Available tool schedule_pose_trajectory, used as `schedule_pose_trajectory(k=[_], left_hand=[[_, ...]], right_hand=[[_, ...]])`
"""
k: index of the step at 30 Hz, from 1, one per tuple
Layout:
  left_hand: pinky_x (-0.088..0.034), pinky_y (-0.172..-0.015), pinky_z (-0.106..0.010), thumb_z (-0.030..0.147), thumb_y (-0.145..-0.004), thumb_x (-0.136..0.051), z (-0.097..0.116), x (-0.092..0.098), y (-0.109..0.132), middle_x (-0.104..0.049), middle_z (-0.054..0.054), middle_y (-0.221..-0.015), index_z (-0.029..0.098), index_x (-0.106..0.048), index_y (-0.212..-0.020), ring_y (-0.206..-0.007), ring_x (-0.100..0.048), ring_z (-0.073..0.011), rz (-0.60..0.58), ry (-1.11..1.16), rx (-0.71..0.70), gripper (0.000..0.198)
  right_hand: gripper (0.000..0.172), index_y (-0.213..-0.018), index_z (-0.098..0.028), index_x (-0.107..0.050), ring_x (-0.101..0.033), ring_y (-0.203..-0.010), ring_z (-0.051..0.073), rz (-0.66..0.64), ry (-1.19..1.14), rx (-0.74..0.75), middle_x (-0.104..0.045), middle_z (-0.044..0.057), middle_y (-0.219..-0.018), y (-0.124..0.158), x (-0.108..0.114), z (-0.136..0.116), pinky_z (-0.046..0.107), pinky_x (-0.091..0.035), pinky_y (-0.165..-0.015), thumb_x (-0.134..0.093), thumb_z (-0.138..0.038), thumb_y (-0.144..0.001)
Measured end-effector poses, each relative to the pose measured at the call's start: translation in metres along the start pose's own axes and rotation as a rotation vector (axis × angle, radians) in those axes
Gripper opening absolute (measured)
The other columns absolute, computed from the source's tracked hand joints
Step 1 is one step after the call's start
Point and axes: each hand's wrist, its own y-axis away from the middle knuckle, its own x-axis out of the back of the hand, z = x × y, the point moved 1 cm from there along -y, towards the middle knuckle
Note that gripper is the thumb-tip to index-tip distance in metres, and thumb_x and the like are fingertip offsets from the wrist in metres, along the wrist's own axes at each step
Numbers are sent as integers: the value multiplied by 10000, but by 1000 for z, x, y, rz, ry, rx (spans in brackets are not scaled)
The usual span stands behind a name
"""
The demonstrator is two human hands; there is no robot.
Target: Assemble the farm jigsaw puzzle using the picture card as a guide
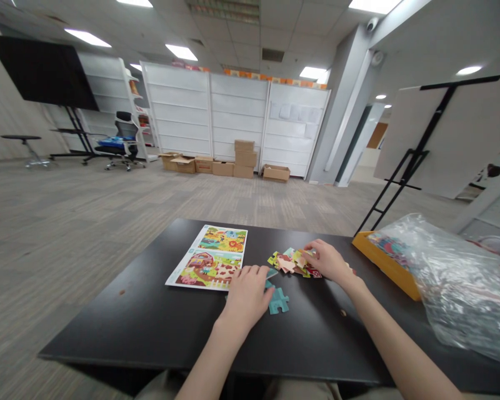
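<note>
My left hand [249,291] lies palm down over teal jigsaw puzzle pieces [279,300] on the black table, its fingers bent a little and its thumb apart. A lighter teal piece shows just beyond the fingertips, and whatever lies under the palm is hidden. To the right, my right hand [325,261] reaches into a loose pile of colourful puzzle pieces [289,262], thumb and fingers closed at a piece on its edge. Left of the pile lies a printed picture sheet [210,261] with a farm scene and a lion scene, close to my left fingertips.
A yellow box [385,265] and a clear plastic bag [458,289] take up the table's right side. Its black surface [150,316] extends left and in front. Beyond stand cardboard boxes [244,158], white shelving [237,114], an office chair [123,139] and a board stand [412,155].
</note>
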Motion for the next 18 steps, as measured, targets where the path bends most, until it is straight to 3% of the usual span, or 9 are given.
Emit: schedule_pose_trajectory(k=[8,13,18], left_hand=[[-479,-888,-376,240,-897,-587,2,0,-2,-708,-58,-1062,225,-657,-1083,-1037,-651,-261,7,21,31,199],[-491,-832,-353,283,-956,-549,3,-1,-3,-716,-45,-1034,235,-669,-1038,-988,-682,-251,25,29,43,153],[-489,-729,-312,258,-1044,-390,3,1,-6,-733,-56,-988,221,-657,-1062,-881,-719,-240,34,-76,94,270]], right_hand=[[243,-928,-239,-711,-637,-742,180,60,8,46,-706,55,-985,4,2,-15,282,-413,-645,-513,-376,-957],[233,-930,-235,-711,-654,-817,200,68,-107,141,-712,67,-983,7,7,-26,300,-454,-733,-509,-342,-969],[224,-1062,-248,-711,-631,-769,180,-66,-354,338,-706,68,-1019,16,12,-50,307,-494,-745,-572,-396,-969]])
